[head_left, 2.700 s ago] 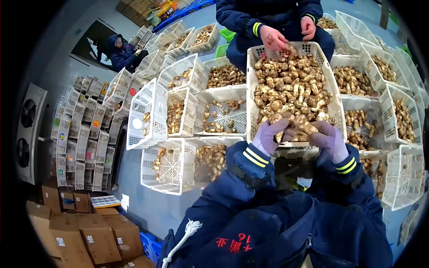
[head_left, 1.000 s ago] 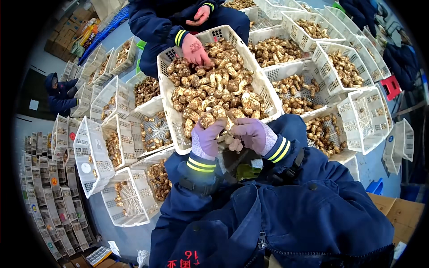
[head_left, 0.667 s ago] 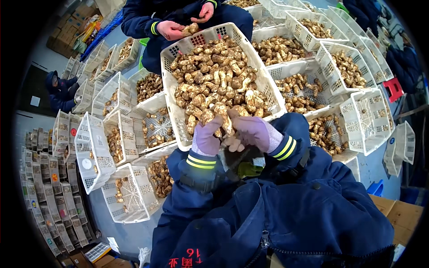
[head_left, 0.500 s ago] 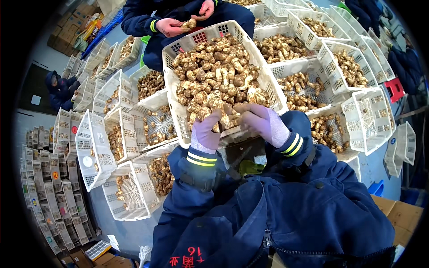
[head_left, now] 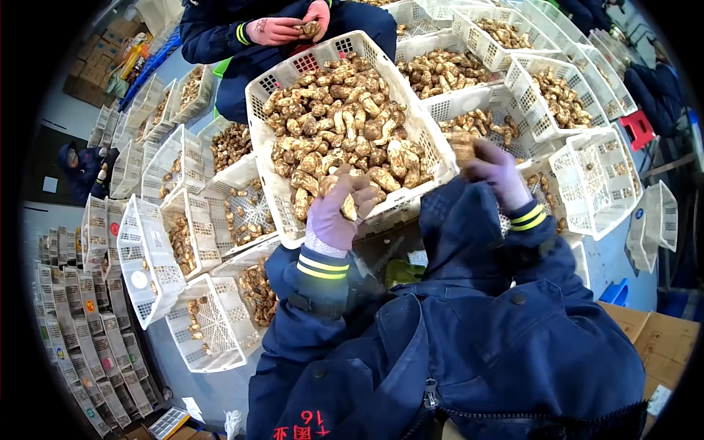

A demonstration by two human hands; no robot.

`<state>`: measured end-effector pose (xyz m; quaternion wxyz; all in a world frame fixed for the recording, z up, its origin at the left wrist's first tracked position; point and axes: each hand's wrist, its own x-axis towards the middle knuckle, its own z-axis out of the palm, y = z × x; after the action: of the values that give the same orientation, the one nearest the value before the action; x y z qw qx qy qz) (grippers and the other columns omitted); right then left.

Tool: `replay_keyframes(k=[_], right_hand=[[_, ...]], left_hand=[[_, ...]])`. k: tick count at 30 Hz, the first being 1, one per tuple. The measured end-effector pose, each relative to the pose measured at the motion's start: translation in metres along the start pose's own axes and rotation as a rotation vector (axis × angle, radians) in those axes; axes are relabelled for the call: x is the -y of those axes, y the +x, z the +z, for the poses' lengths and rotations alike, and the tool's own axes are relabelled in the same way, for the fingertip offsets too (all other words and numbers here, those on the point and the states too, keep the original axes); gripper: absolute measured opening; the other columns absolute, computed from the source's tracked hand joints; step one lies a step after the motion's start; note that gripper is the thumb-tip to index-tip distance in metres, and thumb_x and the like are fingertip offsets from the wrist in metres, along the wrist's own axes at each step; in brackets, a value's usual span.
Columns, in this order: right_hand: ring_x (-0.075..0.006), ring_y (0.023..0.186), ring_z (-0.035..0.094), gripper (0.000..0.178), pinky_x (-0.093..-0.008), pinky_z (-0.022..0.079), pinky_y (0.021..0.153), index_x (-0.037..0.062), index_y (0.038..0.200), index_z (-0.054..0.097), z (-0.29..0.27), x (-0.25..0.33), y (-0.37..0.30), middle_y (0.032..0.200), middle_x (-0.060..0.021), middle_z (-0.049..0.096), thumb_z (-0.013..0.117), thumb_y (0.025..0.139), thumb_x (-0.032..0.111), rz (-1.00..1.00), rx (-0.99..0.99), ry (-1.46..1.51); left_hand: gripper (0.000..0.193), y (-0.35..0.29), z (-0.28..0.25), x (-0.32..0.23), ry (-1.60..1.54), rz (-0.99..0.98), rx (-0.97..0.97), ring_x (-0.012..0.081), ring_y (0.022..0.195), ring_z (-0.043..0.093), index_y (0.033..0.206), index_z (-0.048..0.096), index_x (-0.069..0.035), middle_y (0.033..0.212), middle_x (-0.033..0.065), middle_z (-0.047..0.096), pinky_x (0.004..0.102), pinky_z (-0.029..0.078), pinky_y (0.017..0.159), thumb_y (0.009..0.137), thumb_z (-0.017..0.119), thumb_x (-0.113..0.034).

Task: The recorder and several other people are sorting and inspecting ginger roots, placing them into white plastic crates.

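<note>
In front of me a big white plastic crate (head_left: 352, 50) is heaped with brown-and-cream mushrooms (head_left: 341, 121). My left hand (head_left: 334, 220), in a lilac glove, is at its near edge, fingers curled round a mushroom (head_left: 347, 208) whose pale end shows below the fingers. My right hand (head_left: 502, 176), gloved alike and blurred by motion, is past the crate's right side. A smeared brown mushroom (head_left: 460, 147) is at its fingertips, above the near side of a smaller crate of mushrooms (head_left: 477, 123).
Across the big crate a person's hands (head_left: 275, 31) hold a mushroom (head_left: 309, 29). Smaller white crates with mushrooms stand left (head_left: 180, 238) and right (head_left: 561, 99). A red stool (head_left: 636, 130) stands far right, cardboard boxes (head_left: 664, 345) at lower right, stacked crates (head_left: 88, 308) at far left.
My hands have parted. The right one has swung right, away from the big crate, with a mushroom at its fingertips; the left stays at the near edge. The view has shifted slightly.
</note>
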<state>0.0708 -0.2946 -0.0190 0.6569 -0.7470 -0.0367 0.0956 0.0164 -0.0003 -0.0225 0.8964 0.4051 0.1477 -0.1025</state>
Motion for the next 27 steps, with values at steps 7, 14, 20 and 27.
replay_keyframes(k=[7,14,20,27], right_hand=[[-0.0316,0.105,0.058,0.039,-0.0373,0.045,0.092,0.0042,0.113,0.06,-0.046,-0.012,0.0,0.113,-0.0164,0.061,0.056,0.074,0.004,-0.388,-0.376,-0.799],[-0.0312,0.112,0.053,0.045,-0.0426,0.044,0.092,0.0115,0.116,0.058,0.09,-0.001,0.068,0.12,-0.0138,0.056,0.057,0.072,0.001,-0.724,0.138,-1.04],[-0.032,0.095,0.058,0.039,-0.0418,0.047,0.082,0.0123,0.108,0.062,0.098,0.003,0.082,0.1,-0.0124,0.058,0.062,0.07,0.004,-0.336,0.373,-1.306],[-0.0286,0.086,0.064,0.035,-0.0369,0.05,0.078,0.0065,0.112,0.061,0.075,0.003,0.057,0.098,-0.0147,0.065,0.061,0.078,0.017,-0.387,-0.004,-0.663]], left_hand=[[0.04,0.005,-0.019,-0.004,-0.233,0.053,0.182,0.0318,0.106,0.057,0.131,0.041,-0.002,0.121,0.017,0.052,0.0448,0.05,0.091,0.094,0.048,-0.016],[0.034,-0.006,0.004,-0.014,0.029,0.017,0.062,0.0226,0.088,0.065,0.121,0.046,-0.001,0.108,0.0158,0.06,0.0273,0.054,0.067,0.09,0.056,-0.008],[0.039,-0.01,-0.01,-0.019,0.206,-0.029,-0.004,0.0238,0.089,0.064,0.124,0.045,-0.002,0.111,0.0152,0.06,0.028,0.054,0.068,0.091,0.057,-0.02],[0.048,-0.014,-0.014,-0.022,-0.022,0.079,0.199,0.0296,0.107,0.059,0.134,0.039,-0.003,0.124,0.0193,0.053,0.0366,0.053,0.088,0.088,0.052,-0.011]])
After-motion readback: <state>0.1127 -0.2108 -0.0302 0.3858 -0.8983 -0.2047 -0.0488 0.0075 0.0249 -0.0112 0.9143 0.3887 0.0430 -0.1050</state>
